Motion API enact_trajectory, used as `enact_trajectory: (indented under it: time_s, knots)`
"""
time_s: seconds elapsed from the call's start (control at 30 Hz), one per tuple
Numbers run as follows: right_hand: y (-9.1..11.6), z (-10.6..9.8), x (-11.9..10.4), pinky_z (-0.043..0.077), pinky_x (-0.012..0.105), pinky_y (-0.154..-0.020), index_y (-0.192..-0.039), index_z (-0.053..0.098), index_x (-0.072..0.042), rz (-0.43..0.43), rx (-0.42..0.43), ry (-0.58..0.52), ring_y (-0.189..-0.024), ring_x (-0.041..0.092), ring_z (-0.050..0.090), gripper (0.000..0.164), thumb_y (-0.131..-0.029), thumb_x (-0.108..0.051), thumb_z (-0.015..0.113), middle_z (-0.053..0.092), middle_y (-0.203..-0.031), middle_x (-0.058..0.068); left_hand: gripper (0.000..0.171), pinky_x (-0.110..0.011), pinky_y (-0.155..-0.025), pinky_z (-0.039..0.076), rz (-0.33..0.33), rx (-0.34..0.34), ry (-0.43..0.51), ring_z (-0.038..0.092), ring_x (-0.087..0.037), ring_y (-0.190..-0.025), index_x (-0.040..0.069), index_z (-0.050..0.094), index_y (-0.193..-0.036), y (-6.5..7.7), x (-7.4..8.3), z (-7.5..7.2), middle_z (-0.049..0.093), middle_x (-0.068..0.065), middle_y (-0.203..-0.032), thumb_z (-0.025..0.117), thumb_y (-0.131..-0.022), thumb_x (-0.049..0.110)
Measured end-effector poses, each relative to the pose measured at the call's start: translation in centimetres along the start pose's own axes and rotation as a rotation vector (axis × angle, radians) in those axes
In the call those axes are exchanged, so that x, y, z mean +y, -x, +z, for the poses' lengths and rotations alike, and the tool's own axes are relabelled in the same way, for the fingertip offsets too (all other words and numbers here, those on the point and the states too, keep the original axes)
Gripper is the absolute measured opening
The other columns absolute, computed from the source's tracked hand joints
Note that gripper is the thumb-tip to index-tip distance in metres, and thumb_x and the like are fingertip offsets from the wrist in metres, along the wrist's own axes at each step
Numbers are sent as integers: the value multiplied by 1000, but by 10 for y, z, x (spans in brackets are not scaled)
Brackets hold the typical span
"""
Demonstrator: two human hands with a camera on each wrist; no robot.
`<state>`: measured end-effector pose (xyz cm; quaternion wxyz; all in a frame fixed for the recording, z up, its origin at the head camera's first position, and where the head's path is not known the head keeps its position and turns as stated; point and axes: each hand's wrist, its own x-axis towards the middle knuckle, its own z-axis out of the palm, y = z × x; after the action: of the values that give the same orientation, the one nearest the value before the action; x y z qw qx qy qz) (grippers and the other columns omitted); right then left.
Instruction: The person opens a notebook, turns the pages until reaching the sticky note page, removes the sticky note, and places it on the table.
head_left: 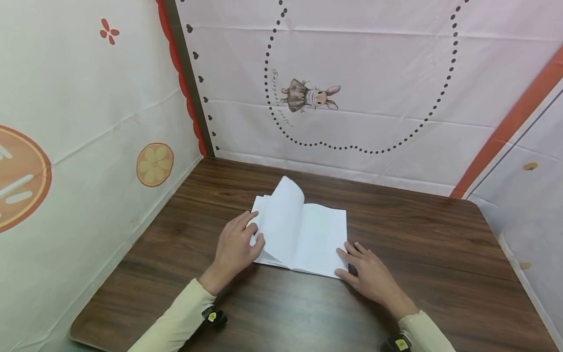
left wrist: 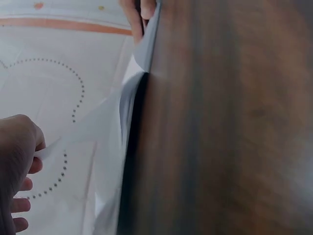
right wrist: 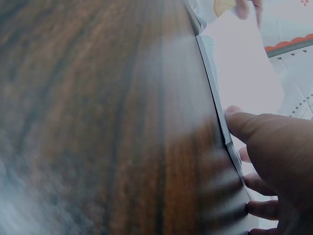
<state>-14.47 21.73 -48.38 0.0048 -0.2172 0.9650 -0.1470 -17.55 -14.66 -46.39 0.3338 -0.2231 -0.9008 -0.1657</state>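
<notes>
A notebook (head_left: pixel 323 239) with faintly lined white pages lies spread on the wooden table. One page (head_left: pixel 283 215) stands raised and curved over the left half. My left hand (head_left: pixel 237 242) is at the notebook's left side; in the left wrist view the thumb and forefinger of that hand (left wrist: pixel 19 161) pinch the page's edge. With its fingers spread, my right hand (head_left: pixel 371 274) rests at the lower right edge of the notebook. The right wrist view shows the right thumb (right wrist: pixel 239 120) lying on the page edge and the other fingers reaching along the side.
The dark wood-grain table (head_left: pixel 431 264) has rounded corners. A printed cloth (head_left: pixel 374 88) with a rabbit figure hangs behind it, and similar cloths (head_left: pixel 101 117) stand at the left and right sides. Black bands (head_left: pixel 214 317) are worn at both wrists over pale sleeves.
</notes>
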Motion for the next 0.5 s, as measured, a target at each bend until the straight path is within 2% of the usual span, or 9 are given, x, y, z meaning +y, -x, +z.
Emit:
enact_trajectory:
  time_s: [0.13,0.33,0.5]
  knots:
    - [0,0,0,35,69,-111,-147,58,-13,0,-2,-2,-144,46,41,66,-96,-54,65,49,-154,18,18,-57,-93,55,-29,-40,-32,65,-39,-118,8,64,-69,11,-7,-1,71,-18,-122,71,-83,16]
    - [-1,-1,0,35,68,-111,-146,58,-13,6,-12,1,-144,46,41,65,-95,-53,66,49,-154,18,11,-57,-95,54,-91,-172,-72,64,-40,-120,6,71,-76,20,-11,1,72,-16,-120,71,-83,15]
    - [-1,-1,1,35,69,-111,-146,58,-13,10,-15,-7,-144,46,41,66,-95,-53,66,49,-154,18,12,-57,-94,54,-140,-267,-99,64,-41,-119,6,75,-82,24,-11,6,74,-15,-117,69,-85,17]
